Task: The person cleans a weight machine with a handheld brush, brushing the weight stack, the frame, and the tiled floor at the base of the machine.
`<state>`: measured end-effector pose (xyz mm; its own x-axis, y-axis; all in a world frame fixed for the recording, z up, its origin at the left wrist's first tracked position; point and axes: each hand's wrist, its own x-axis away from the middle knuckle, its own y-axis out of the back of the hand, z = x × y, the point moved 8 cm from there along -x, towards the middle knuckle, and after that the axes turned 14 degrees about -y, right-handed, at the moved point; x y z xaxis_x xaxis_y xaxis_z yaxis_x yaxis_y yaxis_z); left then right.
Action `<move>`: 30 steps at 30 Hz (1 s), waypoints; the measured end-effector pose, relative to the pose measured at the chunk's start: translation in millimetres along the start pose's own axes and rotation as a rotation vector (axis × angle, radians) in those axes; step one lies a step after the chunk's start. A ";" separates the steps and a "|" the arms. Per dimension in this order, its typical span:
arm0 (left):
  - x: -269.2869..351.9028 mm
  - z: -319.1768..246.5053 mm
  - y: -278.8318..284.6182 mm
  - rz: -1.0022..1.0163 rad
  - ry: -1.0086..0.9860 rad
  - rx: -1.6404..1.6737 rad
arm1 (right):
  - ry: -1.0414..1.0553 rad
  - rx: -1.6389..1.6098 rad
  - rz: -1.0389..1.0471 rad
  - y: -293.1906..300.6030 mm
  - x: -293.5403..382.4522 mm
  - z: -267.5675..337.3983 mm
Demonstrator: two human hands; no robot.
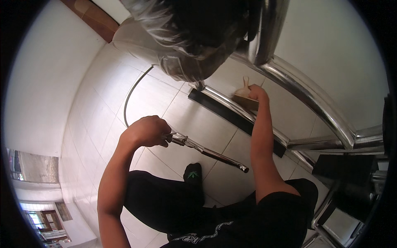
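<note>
My left hand (149,130) grips a shiny metal tube tool (214,155) with a jointed, lever-like part near my fingers. Its open end points to the lower right, above the tiled floor. A thin dark hose or cable (126,102) curves up from beside my left hand toward a plastic-wrapped object. Reaching past a chrome rail, my right hand (260,92) holds a wide flat brush (242,91) with a pale handle and a brownish lower part. The brush is low, close to the floor; my fingers hide part of it.
A chrome tubular frame (310,96) curves along the right. The dark plastic-wrapped object (192,59) hangs close overhead. On the tiles lies a long black bar (226,118) beneath the lower rail (229,104). A black block (344,169) stands at right; my socked foot (193,173) is below.
</note>
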<state>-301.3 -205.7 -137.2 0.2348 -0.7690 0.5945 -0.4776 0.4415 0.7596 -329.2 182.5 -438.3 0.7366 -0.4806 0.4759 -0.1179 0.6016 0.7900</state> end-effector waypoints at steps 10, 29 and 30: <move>12.5 13.4 -15.0 0.090 0.080 0.001 | 0.263 -0.043 -0.160 -68.4 -66.6 175.8; -20.6 -0.7 0.5 0.159 0.036 -0.058 | 0.084 -0.217 -0.334 -43.7 -2.2 135.6; -20.1 0.4 -0.4 0.150 0.027 -0.078 | 0.064 -0.357 -0.288 -47.4 -5.3 139.3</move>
<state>-306.2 -190.6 -149.6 0.1887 -0.6798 0.7087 -0.4418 0.5857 0.6795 -420.2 67.6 -424.4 0.7465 -0.6269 0.2231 0.3258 0.6367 0.6989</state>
